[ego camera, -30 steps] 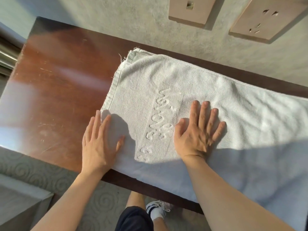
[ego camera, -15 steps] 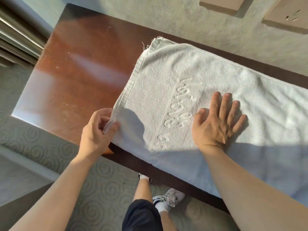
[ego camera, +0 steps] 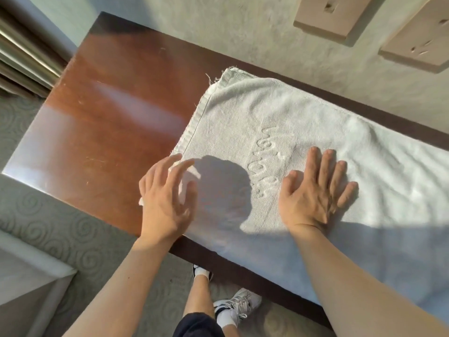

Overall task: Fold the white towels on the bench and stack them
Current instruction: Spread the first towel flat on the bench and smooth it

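A white towel (ego camera: 303,132) with raised lettering lies spread along the dark wooden bench (ego camera: 109,132), and its near edge hangs over the bench's front. My left hand (ego camera: 165,198) is at the towel's near left corner. It has that corner lifted off the wood, with bits of white cloth showing between the fingers and thumb and below the palm. My right hand (ego camera: 315,193) lies flat on the towel just right of the lettering, fingers spread, pressing the cloth down.
The bench's left half is bare, scratched wood, ending at a left edge near curtains (ego camera: 21,57). A wall with two beige socket plates (ego camera: 328,18) runs behind the bench. My legs and white sneakers (ego camera: 233,305) stand on patterned carpet below the front edge.
My left hand went from lying flat beside the towel to pinching its near left corner, and now lifts that corner inward over the towel. My right hand stays pressed in place.
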Available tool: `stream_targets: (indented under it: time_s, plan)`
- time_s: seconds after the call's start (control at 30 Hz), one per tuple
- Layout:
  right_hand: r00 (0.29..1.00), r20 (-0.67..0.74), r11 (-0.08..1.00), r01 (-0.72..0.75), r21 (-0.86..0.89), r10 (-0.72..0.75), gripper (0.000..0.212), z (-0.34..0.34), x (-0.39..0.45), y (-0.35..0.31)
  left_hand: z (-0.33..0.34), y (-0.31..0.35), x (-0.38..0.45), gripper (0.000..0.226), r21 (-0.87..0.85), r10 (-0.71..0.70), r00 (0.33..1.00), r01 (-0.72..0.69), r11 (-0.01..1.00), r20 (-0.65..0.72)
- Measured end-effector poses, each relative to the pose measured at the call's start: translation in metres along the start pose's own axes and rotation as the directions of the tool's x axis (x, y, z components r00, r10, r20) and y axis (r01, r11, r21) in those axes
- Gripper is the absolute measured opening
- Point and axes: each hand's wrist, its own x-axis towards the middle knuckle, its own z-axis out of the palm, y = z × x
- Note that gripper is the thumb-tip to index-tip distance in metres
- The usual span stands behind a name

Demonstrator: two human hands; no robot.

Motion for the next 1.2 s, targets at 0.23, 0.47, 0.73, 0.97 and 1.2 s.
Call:
stream_targets:
  time_s: [0.23,0.47,0.73,0.97,1.2]
  plan:
    - [0.989,-0.145,1.000,0.004,-0.027,-0.008,0.064,0.006,0.001,0.002,0.069,0.069,0.096,0.061,0.063,0.341,0.817,-0.415,0.908,0.466]
    - [0.987,-0.148,0.998,0.055,-0.012,-0.056,0.067,0.009,0.006,0.005,0.083,0.054,0.188,0.070,0.208,0.277,0.863,-0.390,0.897,0.422]
    - [0.987,-0.151,0.999,0.050,0.008,-0.048,0.068,0.010,0.009,0.006,0.081,0.054,0.204,0.033,0.022,0.248,0.969,-0.248,0.968,0.003]
    - [0.970,-0.240,0.999,0.043,-0.021,-0.046,0.064,0.013,0.011,0.003,0.078,0.046,0.260,0.026,-0.184,-0.039,0.993,0.059,0.981,0.110]
    - [0.958,-0.285,0.999,0.027,-0.027,-0.034,0.061,0.013,0.013,0.000,0.069,0.047,0.281,0.016,-0.131,-0.073,0.997,0.071,0.989,-0.011]
